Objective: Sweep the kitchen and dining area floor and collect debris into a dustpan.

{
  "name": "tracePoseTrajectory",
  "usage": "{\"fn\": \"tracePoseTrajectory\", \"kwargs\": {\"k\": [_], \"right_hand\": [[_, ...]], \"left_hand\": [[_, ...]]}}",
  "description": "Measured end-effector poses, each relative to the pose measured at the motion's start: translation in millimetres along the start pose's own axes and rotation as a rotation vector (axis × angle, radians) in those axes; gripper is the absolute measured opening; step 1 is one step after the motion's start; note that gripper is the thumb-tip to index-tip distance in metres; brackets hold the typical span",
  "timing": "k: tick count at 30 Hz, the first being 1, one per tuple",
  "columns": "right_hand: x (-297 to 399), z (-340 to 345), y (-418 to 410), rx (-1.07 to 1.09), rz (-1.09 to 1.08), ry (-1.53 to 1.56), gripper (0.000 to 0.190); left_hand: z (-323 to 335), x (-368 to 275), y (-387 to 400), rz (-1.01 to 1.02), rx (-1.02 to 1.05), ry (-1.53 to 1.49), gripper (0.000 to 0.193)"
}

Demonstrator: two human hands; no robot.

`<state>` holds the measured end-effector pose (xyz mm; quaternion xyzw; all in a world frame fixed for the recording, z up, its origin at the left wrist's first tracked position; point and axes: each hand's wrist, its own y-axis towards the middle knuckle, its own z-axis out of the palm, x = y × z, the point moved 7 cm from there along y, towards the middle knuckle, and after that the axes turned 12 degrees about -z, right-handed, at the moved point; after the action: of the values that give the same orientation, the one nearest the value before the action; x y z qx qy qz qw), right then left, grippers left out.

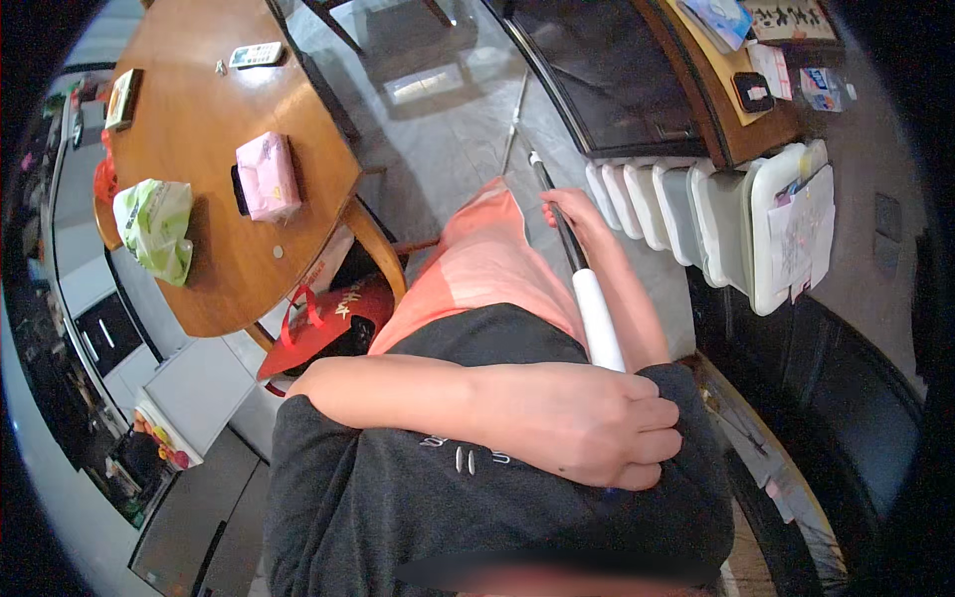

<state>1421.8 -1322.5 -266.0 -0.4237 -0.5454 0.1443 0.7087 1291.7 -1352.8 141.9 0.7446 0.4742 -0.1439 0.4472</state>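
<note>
A long-handled flat mop with a white grip and a black pole slants away from my body towards the floor. My left hand reaches across my dark shirt and is closed around the top of the white grip, hiding its end. Farther down, my right hand has its fingers wrapped around the black pole. Beyond that hand, the narrow mop head lies on the grey tiled floor, seen almost edge-on. Pinkish-orange clothing covers my legs left of the pole.
At left, a wooden table bears a pink tissue pack, a green-white plastic bag and a white remote-like handset. Below its edge sits a red bag. At right, a row of plastic bins stands beside a dark-fronted cabinet.
</note>
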Motion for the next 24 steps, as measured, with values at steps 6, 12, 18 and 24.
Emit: {"fn": "tracePoseTrajectory", "kwargs": {"k": [6,12,18,24], "right_hand": [[-2.1,-3.8,4.7,-0.014,-0.008,0.034,0.014],[8.6,35.5,22.0,0.019,-0.160,-0.016,0.013],[28.1,90.1,48.2,0.039,-0.168,0.125,0.013],[28.6,80.1,88.0,0.095,-0.104,0.057,0.012]], "left_hand": [[-3.1,-7.3,-18.1,-0.076,0.023,0.147,0.011],[-26.4,-22.6,-40.1,-0.156,0.021,0.258,0.011],[-32.2,-14.2,-50.9,-0.235,0.027,0.379,0.014],[-33.7,26.1,-48.6,-0.284,0.104,0.390,0.020]]}}
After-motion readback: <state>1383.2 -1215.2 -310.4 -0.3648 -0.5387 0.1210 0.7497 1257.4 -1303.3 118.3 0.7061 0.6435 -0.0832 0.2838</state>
